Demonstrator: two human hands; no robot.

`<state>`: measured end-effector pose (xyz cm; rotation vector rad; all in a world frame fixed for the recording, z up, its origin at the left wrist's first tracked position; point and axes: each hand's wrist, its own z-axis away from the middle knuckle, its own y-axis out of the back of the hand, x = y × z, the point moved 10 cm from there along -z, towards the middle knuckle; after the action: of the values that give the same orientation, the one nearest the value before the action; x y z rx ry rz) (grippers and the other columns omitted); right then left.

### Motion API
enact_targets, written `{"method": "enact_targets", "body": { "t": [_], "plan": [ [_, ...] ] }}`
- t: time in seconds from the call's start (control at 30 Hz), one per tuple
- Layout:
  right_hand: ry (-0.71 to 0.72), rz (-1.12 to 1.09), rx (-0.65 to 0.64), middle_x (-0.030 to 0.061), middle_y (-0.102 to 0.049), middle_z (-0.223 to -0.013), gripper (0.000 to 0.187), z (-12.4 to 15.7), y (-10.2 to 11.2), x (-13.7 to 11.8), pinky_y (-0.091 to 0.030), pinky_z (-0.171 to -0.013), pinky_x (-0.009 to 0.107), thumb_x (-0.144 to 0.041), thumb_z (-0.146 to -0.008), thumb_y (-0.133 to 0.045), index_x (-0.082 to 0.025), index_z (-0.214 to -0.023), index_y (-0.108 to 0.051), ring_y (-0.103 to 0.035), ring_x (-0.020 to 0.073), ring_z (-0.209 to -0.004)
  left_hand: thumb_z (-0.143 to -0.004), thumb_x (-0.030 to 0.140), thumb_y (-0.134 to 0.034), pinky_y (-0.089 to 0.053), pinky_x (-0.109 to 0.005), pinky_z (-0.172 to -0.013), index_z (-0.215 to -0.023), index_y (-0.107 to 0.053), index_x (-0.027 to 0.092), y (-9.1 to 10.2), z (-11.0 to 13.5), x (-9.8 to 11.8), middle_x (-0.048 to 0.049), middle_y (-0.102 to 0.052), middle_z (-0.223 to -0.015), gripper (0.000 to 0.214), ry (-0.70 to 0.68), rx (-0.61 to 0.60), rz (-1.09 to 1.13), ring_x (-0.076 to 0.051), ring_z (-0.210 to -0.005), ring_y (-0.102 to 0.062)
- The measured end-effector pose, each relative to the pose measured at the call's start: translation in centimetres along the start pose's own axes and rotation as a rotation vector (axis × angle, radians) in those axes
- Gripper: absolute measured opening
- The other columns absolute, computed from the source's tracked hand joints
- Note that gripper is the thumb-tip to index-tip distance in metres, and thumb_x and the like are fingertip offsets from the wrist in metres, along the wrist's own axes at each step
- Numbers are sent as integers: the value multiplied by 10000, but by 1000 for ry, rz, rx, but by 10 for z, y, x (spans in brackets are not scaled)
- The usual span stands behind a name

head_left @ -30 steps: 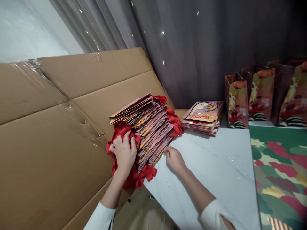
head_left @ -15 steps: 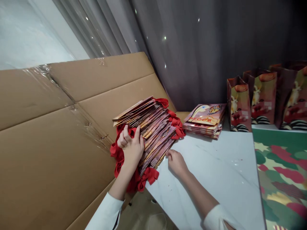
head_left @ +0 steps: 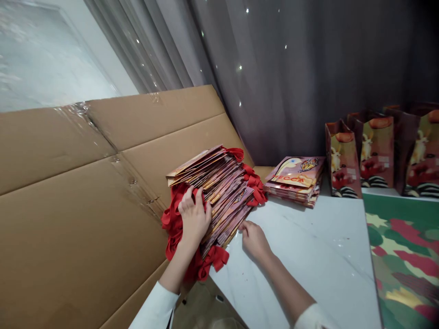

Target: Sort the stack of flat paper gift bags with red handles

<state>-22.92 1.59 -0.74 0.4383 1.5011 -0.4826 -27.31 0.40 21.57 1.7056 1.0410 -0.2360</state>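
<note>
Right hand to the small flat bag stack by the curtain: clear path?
Probably yes. The right hand rests at the big stack's lower edge; only bare tabletop lies between it and the small stack.

One head-worn camera looks forward and down, close over the table (head_left: 308, 246).
</note>
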Motion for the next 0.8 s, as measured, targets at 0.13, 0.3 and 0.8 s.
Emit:
{"method": "enact_targets", "body": {
  "t": [0.13, 0.3, 0.8],
  "plan": [
    [-1, -5, 7, 42, -662, -888, 267, -1, 0, 0, -365, -784, 226, 30, -763, -420, -167, -814, -593, -586, 165, -854, -939, 393, -457, -371, -482, -994, -1412, -412, 30, 6, -2, -10, -252, -493, -1315, 598, 64, 33, 73, -356, -1199, -466],
    [10, -6, 7, 42, -658, -872, 265, -1, -1, 0, -360, -775, 231, 32, -766, -407, -164, -802, -583, -579, 165, -833, -942, 397, -464, -416, -448, -920, -1448, -391, 75, 5, -4, -14, -203, -535, -1231, 604, 77, -12, 23, -331, -1099, -506],
    [18, -54, 43, 36, -650, -851, 271, 0, -2, 2, -361, -762, 226, 35, -736, -400, -171, -774, -571, -569, 167, -809, -960, 469, -416, -316, -526, -1060, -1441, -423, 141, 17, 2, -29, -197, -423, -1355, 582, 159, 30, 124, -336, -1244, -407]
  ]
}}
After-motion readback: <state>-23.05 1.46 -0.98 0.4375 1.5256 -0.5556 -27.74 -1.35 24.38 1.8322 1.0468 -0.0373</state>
